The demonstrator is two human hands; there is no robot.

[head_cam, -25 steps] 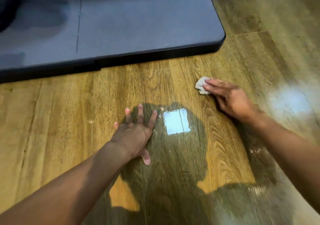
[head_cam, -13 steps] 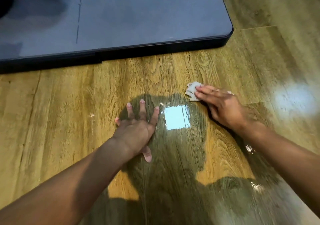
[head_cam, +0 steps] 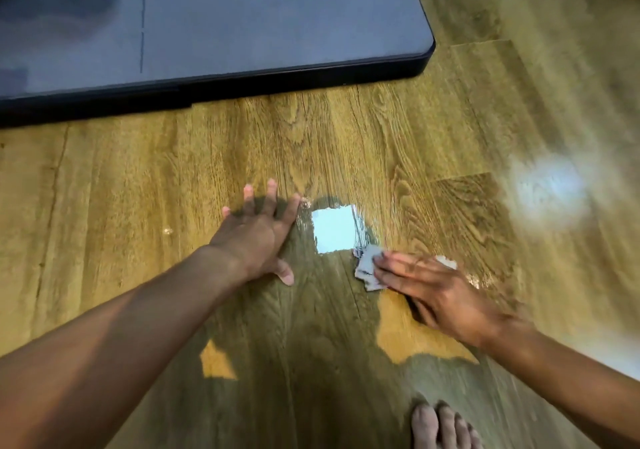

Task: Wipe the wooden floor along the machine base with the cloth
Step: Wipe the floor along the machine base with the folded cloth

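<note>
Machine base (head_cam: pixel 242 26) fills the 10-to-12 o'clock area, its dark edge running across the wooden floor (head_cam: pixel 104 178). Our left hand (head_cam: pixel 258 237) is flat near centre, fingers splayed, holding nothing, just bracing. At about 3 o'clock of it sits a bright square reflection (head_cam: pixel 334 229) on wet-looking boards. Our right hand (head_cam: pixel 436 296) presses the small crumpled cloth (head_cam: pixel 369 268) flat under the fingertips; motion blur means we can't tell how firmly. Cloth lies well apart from the base. Bare toes (head_cam: pixel 443 428) at 5 o'clock. Risks, we judge: the small cloth slipping out from under the fingers mid-stroke, the strip against the base getting missed, and the braced palm or foot sliding on the damp sheen.
</note>
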